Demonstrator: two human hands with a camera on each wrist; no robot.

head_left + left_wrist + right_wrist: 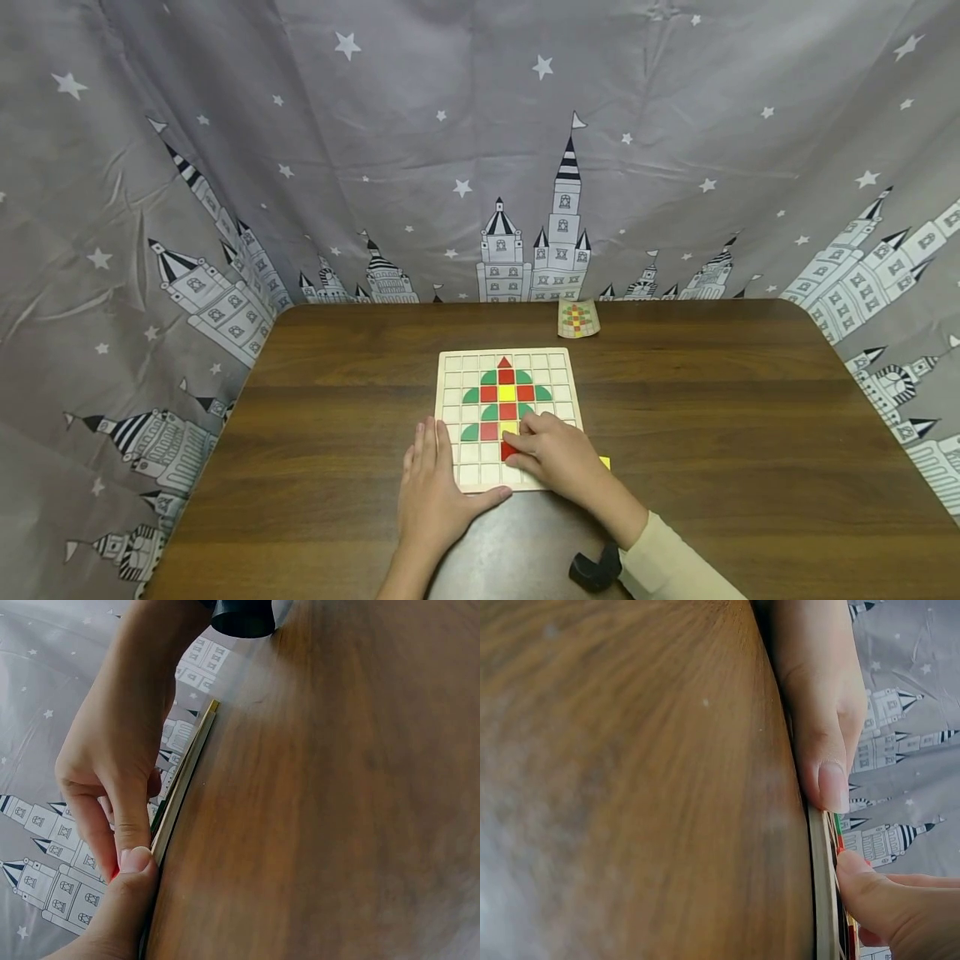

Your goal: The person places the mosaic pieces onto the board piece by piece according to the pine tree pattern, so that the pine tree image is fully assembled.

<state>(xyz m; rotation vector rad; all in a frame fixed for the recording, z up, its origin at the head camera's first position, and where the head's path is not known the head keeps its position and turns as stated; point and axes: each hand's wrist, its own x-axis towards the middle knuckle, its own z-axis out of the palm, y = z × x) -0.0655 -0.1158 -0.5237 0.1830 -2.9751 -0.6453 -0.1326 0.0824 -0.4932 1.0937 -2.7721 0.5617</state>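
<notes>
A square wooden grid board (468,475) lies on the table, bearing a tree-shaped pattern of red and yellow squares, green quarter-round pieces and a red triangle at the top. My left hand (435,492) rests at its left edge with fingers straight, the thumb along the front edge. Over the lower right part of the board, my right hand (558,458) pinches a red square tile (508,451) between thumb and index finger, below a yellow square in the middle column. The right hand hides some cells behind it. In the right wrist view, the left thumb (832,784) presses the board's edge.
A small pattern card (577,321) showing a similar tree lies behind the board. Partly hidden by my right wrist is a yellow piece (604,462) on the brown table (712,417). A black device (596,571) sits by my right sleeve. Grey castle-print curtain (420,192) surrounds the table.
</notes>
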